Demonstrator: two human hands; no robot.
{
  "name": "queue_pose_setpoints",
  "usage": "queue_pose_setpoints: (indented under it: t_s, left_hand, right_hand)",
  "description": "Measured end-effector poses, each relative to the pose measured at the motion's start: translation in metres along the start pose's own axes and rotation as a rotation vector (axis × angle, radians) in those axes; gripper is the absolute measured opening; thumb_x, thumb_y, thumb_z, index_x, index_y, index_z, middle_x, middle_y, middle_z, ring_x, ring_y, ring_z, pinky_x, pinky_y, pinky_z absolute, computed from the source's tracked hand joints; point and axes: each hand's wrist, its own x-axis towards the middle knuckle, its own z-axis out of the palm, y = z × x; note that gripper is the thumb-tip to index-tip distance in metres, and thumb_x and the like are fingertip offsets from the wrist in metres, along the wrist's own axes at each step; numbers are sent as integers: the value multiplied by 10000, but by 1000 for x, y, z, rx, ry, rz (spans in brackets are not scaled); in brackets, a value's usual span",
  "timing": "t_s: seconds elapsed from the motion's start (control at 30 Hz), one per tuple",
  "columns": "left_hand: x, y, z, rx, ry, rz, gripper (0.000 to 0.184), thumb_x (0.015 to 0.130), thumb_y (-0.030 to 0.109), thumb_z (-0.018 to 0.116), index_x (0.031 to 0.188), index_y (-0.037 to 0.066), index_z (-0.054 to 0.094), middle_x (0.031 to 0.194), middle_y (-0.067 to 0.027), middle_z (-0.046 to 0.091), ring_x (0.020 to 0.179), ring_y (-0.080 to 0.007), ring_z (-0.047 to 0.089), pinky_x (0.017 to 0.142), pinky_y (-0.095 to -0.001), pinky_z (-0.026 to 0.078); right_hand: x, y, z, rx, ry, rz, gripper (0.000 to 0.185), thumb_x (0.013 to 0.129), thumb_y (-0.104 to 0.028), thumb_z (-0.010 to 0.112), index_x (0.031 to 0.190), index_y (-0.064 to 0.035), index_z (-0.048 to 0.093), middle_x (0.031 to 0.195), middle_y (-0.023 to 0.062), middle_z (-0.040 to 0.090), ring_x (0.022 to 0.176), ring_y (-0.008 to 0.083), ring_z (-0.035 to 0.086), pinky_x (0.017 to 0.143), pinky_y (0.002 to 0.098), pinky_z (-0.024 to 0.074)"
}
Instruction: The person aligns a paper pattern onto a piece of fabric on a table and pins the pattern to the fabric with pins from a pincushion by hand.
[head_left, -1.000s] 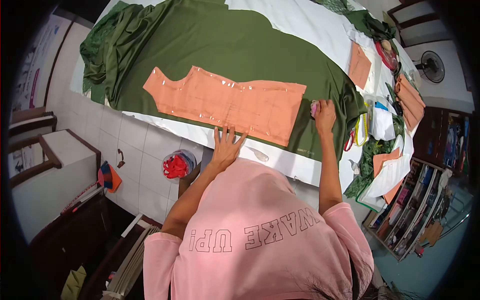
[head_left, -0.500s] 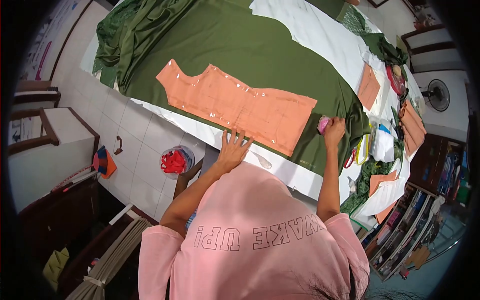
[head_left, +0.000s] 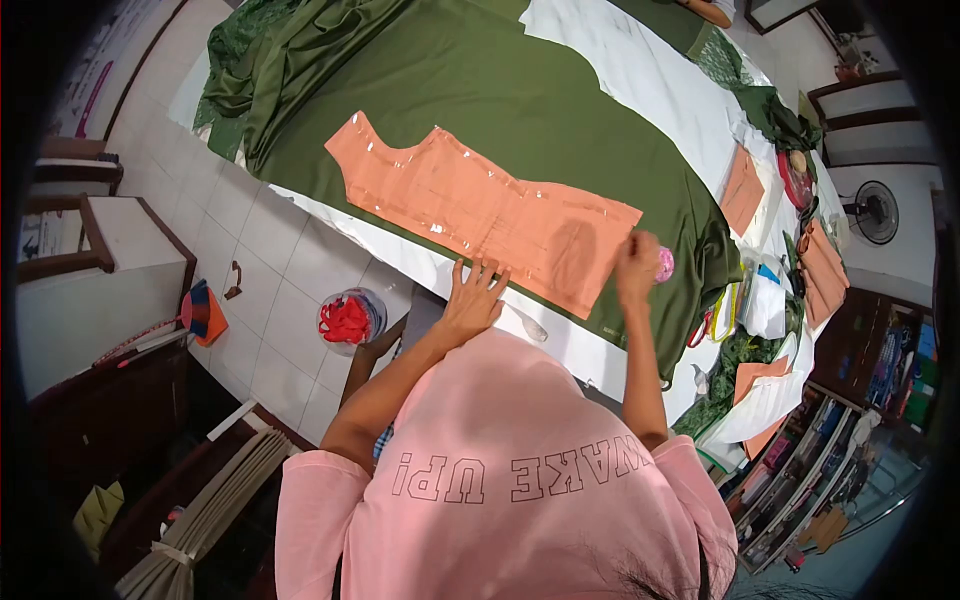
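Observation:
An orange paper pattern piece, shaped like a bodice, lies flat on dark green fabric. Small shiny spots dot its edges. My left hand rests with fingers spread on the pattern's near edge. Fingers pinched and slightly blurred, my right hand hovers by the pattern's right end; whatever it may hold is too small to make out. Just right of that hand sits a small round pink object on the fabric, perhaps a pin holder. Its left side is partly covered by the hand.
The fabric drapes over a white table. At the right are orange pattern pieces, papers and green lace. A tub with red contents stands at lower left. Another person's arm shows at the far edge.
My right hand has left the pink object and moved left to the pattern's right end. The pink object stays on the fabric. My left hand keeps its place on the pattern.

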Motion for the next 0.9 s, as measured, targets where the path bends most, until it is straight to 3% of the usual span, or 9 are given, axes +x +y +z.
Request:
queue_pose_setpoints:
  t_s: [0.07,0.13,0.23,0.37,0.47,0.77,0.9]
  left_hand:
    - [0,-1,0,-25,3,-5,597,792,300,569,1316,73,398,1263,-180,373,1218,-363,314,946,-569,254]
    - [0,-3,0,-57,28,-9,587,780,300,575,1293,67,414,1256,-184,377,1206,-357,326,940,-561,253]
    - [4,-3,-3,-75,31,-10,575,770,304,580,1269,63,428,1253,-186,379,1197,-350,337,939,-557,247]
    - [7,-2,-7,-74,6,-23,559,759,314,584,1235,60,441,1252,-187,382,1187,-338,351,945,-554,235]
    - [9,0,-6,-77,14,-55,553,753,322,586,1218,58,444,1247,-187,388,1182,-332,360,948,-552,229]
    - [6,-1,4,-11,26,-57,569,776,360,551,1247,64,430,1313,-156,378,1190,-332,363,934,-562,239]
    - [5,-1,4,12,13,-40,569,784,374,542,1250,67,430,1329,-145,373,1194,-330,361,930,-561,244]
  right_hand:
    - [-8,-39,11,176,-181,104,108,727,27,530,830,8,556,808,177,552,662,329,562,593,401,451]
    - [-23,-56,32,248,-224,-18,93,721,17,559,812,22,578,757,166,537,634,290,552,579,352,442]
    - [-39,-74,53,309,-374,-9,96,723,21,557,817,31,575,768,176,542,635,311,560,573,372,450]
    - [-52,-83,70,280,-479,-41,76,723,24,559,798,38,561,797,185,527,647,347,566,569,408,462]
    - [-53,-91,65,-13,-621,-146,100,697,33,551,795,52,547,851,200,507,710,371,573,589,439,486]
    - [-63,-89,67,5,-532,-196,57,725,-6,571,764,29,551,831,203,502,652,382,567,573,448,469]
    - [-64,-85,68,56,-587,1,68,717,-8,565,772,31,576,808,209,530,673,380,570,596,452,466]
